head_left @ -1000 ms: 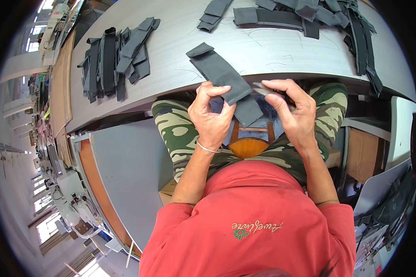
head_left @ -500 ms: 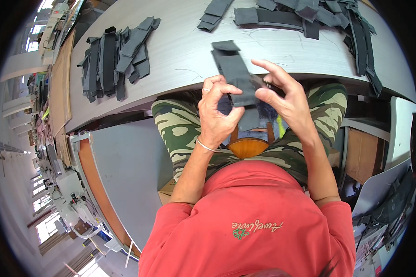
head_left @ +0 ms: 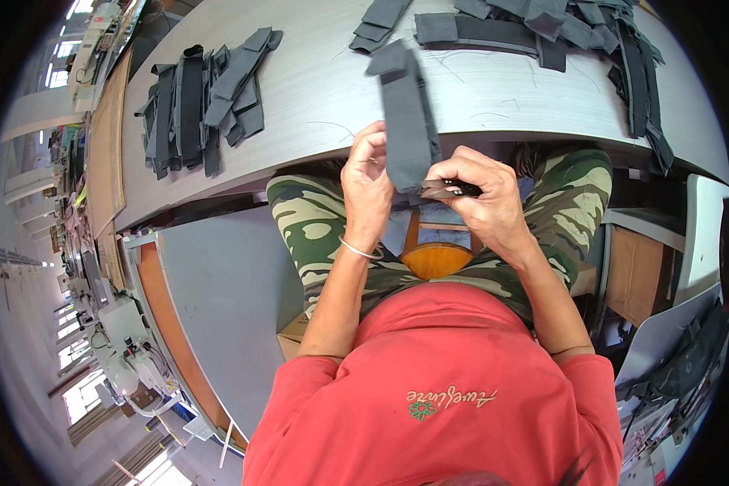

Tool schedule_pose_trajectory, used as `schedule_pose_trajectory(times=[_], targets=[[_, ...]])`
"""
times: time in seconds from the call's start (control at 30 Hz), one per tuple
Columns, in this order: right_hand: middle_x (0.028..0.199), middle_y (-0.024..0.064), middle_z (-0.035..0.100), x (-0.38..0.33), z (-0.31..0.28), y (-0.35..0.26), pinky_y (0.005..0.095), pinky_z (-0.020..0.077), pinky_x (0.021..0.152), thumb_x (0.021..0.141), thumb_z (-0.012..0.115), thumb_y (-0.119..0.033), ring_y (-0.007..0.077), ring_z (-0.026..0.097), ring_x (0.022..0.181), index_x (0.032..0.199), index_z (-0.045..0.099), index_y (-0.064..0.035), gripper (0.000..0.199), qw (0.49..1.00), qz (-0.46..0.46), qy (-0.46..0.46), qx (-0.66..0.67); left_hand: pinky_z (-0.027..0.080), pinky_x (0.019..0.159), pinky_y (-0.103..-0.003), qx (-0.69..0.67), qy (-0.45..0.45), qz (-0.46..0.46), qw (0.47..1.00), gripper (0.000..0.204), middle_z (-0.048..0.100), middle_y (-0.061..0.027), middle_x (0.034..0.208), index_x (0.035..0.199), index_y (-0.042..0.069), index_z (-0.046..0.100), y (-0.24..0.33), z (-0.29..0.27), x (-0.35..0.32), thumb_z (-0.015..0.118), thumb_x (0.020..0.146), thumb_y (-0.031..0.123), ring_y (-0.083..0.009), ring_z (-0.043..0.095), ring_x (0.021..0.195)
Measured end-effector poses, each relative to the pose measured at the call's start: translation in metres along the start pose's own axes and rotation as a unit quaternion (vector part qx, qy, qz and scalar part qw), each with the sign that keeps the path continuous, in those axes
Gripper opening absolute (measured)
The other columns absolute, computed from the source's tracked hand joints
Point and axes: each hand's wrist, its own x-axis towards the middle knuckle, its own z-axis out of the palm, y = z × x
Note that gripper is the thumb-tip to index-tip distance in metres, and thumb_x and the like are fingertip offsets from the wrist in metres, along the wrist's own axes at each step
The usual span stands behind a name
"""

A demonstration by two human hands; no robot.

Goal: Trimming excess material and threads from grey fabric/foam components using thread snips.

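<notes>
My left hand (head_left: pixel 368 193) pinches the lower end of a long dark grey fabric strap piece (head_left: pixel 407 113), which stands nearly upright over the edge of the grey table (head_left: pixel 316 89). My right hand (head_left: pixel 486 198) holds small metal thread snips (head_left: pixel 444 190) with the tips against the bottom of the strap piece. Both hands are over my lap, just in front of the table edge. A thin bracelet sits on my left wrist.
A stack of finished dark grey pieces (head_left: pixel 202 101) lies on the table at the left. Another heap of grey strap pieces (head_left: pixel 543 28) lies along the far right. Loose threads dot the tabletop. A grey panel (head_left: pixel 219 308) and sewing machines (head_left: pixel 130 348) stand to my left.
The strap piece has swung from lying slanted to the left to standing nearly upright. Both hands rose slightly and the right hand brought the snips to its lower end.
</notes>
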Motion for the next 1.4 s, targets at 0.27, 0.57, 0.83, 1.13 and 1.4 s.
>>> schedule_pose_trajectory(times=[0.27, 0.57, 0.83, 1.13, 1.4], targets=[[0.072, 0.0054, 0.056, 0.001, -0.004, 0.002, 0.0282, 0.0420, 0.056, 0.064, 0.059, 0.010, 0.0159, 0.054, 0.062, 0.087, 0.064, -0.0032, 0.027, 0.999, 0.006, 0.005, -0.046, 0.043, 0.094, -0.028, -0.310, -0.050, -0.116, 0.942, 0.035, 0.051, -0.0092, 0.123, 0.119, -0.002, 0.048, 0.016, 0.004, -0.002, 0.063, 0.087, 0.003, -0.0126, 0.050, 0.111], [0.089, 0.0054, 0.066, 0.015, -0.022, 0.004, 0.0298, 0.0470, 0.069, 0.079, 0.069, -0.014, 0.0191, 0.061, 0.074, 0.103, 0.065, -0.0096, 0.025, 0.980, -0.040, 0.095, -0.170, 0.049, 0.078, -0.022, -0.173, -0.025, -0.076, 0.982, 0.030, 0.060, -0.0085, 0.105, 0.111, -0.002, 0.051, 0.015, 0.008, -0.003, 0.065, 0.085, 0.000, -0.0089, 0.059, 0.089], [0.083, 0.0026, 0.064, 0.018, -0.028, 0.017, 0.0297, 0.0414, 0.064, 0.078, 0.070, -0.014, 0.0182, 0.059, 0.071, 0.091, 0.069, -0.0111, 0.014, 0.960, -0.082, 0.101, -0.250, 0.050, 0.076, -0.022, -0.212, -0.035, -0.139, 0.967, 0.025, 0.063, -0.0090, 0.100, 0.109, -0.001, 0.054, 0.018, 0.007, -0.006, 0.063, 0.085, -0.001, -0.0087, 0.060, 0.087], [0.087, 0.0065, 0.056, 0.019, -0.008, 0.009, 0.0340, 0.0469, 0.063, 0.076, 0.071, -0.014, 0.0241, 0.059, 0.072, 0.095, 0.069, -0.0118, 0.020, 0.971, -0.073, 0.102, -0.202, 0.050, 0.071, -0.022, -0.140, -0.019, -0.061, 0.988, 0.019, 0.063, -0.0058, 0.093, 0.098, 0.000, 0.057, 0.014, 0.017, -0.010, 0.063, 0.082, -0.007, -0.0077, 0.060, 0.080], [0.087, 0.0046, 0.058, 0.022, -0.009, 0.014, 0.0332, 0.0460, 0.062, 0.075, 0.070, -0.014, 0.0226, 0.059, 0.070, 0.091, 0.070, -0.0115, 0.016, 0.953, -0.122, 0.125, -0.247, 0.051, 0.069, -0.022, -0.158, -0.031, -0.094, 0.982, 0.019, 0.063, -0.0068, 0.093, 0.097, 0.000, 0.055, 0.017, 0.013, -0.013, 0.063, 0.081, -0.007, -0.0071, 0.060, 0.078]])
